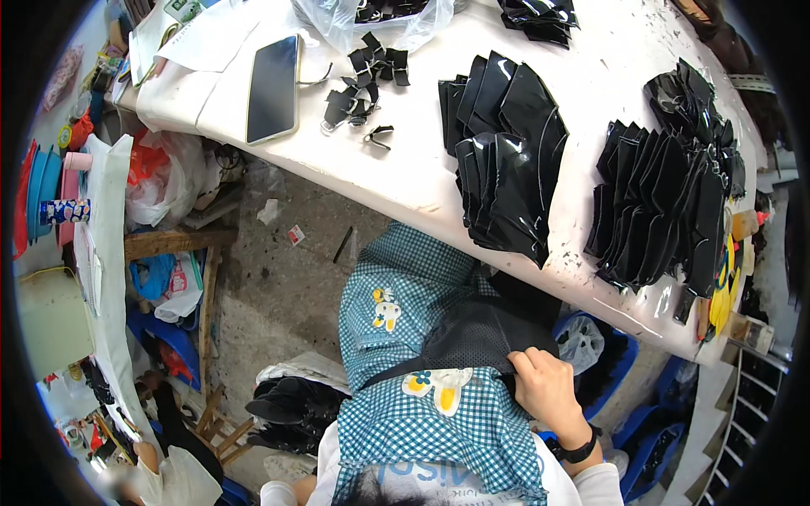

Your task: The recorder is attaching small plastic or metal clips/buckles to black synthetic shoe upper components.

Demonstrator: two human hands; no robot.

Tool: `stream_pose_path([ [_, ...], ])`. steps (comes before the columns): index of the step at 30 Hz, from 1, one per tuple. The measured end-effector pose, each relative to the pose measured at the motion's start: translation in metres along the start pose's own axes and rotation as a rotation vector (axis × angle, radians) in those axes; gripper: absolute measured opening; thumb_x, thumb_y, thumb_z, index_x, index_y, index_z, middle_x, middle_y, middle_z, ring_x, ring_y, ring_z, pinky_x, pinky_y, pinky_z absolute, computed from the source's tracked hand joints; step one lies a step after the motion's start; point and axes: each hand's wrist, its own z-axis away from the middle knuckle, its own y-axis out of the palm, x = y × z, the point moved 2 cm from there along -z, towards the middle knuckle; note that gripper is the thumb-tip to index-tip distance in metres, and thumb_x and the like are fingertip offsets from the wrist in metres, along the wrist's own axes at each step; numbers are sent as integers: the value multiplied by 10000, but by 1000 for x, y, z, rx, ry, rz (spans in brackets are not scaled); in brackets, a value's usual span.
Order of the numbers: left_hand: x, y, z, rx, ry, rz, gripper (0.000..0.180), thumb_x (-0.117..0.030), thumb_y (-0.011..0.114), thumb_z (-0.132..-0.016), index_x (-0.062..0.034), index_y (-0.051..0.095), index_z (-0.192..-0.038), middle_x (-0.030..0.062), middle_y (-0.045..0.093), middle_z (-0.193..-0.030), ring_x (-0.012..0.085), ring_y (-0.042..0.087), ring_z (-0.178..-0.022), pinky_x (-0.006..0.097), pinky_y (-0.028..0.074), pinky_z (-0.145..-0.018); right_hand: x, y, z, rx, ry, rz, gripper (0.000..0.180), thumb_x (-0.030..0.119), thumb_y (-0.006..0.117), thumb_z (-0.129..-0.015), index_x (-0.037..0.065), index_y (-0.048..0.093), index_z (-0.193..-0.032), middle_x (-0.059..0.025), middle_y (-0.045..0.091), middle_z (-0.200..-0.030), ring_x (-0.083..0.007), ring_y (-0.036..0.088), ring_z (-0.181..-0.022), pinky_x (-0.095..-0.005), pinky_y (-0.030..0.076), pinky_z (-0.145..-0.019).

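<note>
My right hand point(544, 384) is at my lap, its fingers closed on the edge of a black mesh fabric piece point(468, 333). That piece lies across my blue-checked apron point(506, 422), which carries rabbit patches. A dark band runs around the wrist. My left hand is out of sight; only a bit of the left arm shows at the lower edge. In front of me on the white table point(380, 181) lie stacks of glossy black cut pieces point(515, 169) and a further spread of black pieces point(650, 202) to the right.
A phone point(274, 88) lies near the table's left part, beside small black strips point(367, 76). A clear plastic bag point(371, 25) sits at the far edge. Blue bins point(612, 384) stand under the table's right side. Black pieces fill a white sack point(295, 405) on the floor. Another person point(169, 464) is at lower left.
</note>
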Motion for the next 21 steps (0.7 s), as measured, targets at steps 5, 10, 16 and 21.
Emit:
stream_pose_path([
  [5, -6, -3, -3, 112, -72, -99, 181, 3, 474, -799, 12, 586, -941, 75, 605, -846, 168, 573, -780, 281, 463, -733, 0, -3, 2, 13, 26, -12, 187, 19, 577, -625, 68, 565, -805, -46, 470, -628, -193, 530, -562, -305, 437, -473],
  [10, -8, -6, 0, 213, -152, -192, 176, -9, 479, -799, 8, 587, -937, 74, 605, -834, 168, 574, -767, 285, 465, -721, 1, -14, 10, 99, 62, -23, 180, 7, 577, -618, 65, 553, -787, -58, 486, -629, -220, 535, -560, -332, 431, -471],
  [16, -18, -7, -1, 353, -248, -306, 171, -23, 485, -799, 4, 588, -933, 73, 604, -820, 169, 575, -752, 290, 468, -706, -2, -29, 29, 278, 98, -159, 168, 33, 589, -633, 51, 539, -792, -85, 532, -652, -261, 572, -585, -355, 442, -491],
  [21, -16, -1, 4, 460, -330, -366, 167, -35, 490, -799, 1, 588, -929, 73, 604, -808, 169, 577, -740, 294, 470, -694, -9, -26, 41, 364, 141, -168, 165, 26, 572, -627, 36, 522, -784, -105, 533, -643, -284, 566, -579, -371, 439, -497],
])
